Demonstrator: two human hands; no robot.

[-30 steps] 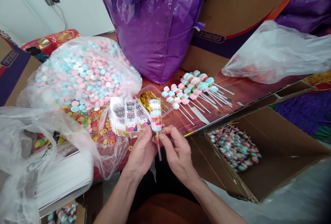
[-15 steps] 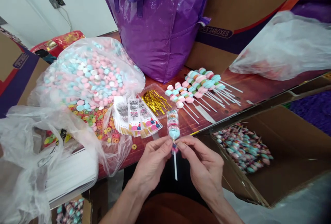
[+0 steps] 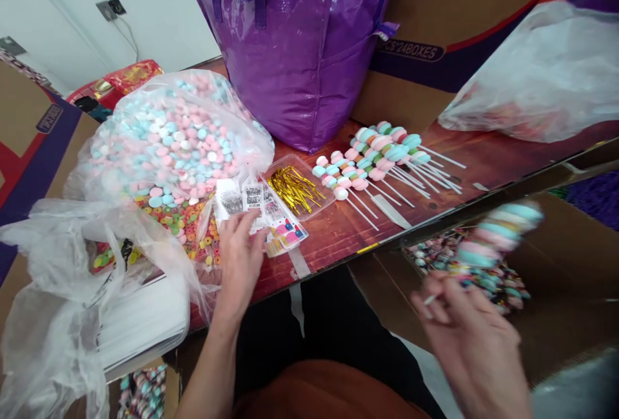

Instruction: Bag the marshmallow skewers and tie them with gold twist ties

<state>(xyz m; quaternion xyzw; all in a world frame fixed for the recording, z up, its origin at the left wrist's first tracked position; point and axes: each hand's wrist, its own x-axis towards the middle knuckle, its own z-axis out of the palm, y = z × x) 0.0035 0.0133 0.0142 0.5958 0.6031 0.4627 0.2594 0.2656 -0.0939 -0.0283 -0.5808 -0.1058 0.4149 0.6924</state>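
My right hand [image 3: 471,335], blurred by motion, is closed on a wrapped candy skewer [image 3: 498,235] of pink, blue and white pieces. Its white stick shows by my fingers, and the candy end tilts up to the right over an open cardboard box [image 3: 570,277]. Many wrapped skewers [image 3: 503,287] lie in that box. On the left, my left hand [image 3: 242,261] reaches to a fanned stack of printed clear bags [image 3: 285,229]. Its fingers are apart over the bags; whether they touch the top one, I cannot tell. Beside the stack, a clear tray [image 3: 316,209] holds gold twist ties [image 3: 293,188].
Several unwrapped candy skewers [image 3: 382,155] lie on the reddish table [image 3: 333,245]. A large plastic bag of pastel candies [image 3: 178,135] and some ring candies [image 3: 203,238] fill the left. Behind stands a purple bag [image 3: 300,64]. A white plastic bag [image 3: 527,84] sits at right.
My hands were together at the neck of the wrapped skewer and have parted. The right carried it rightward over the box; the left let go and moved left to the printed bags.
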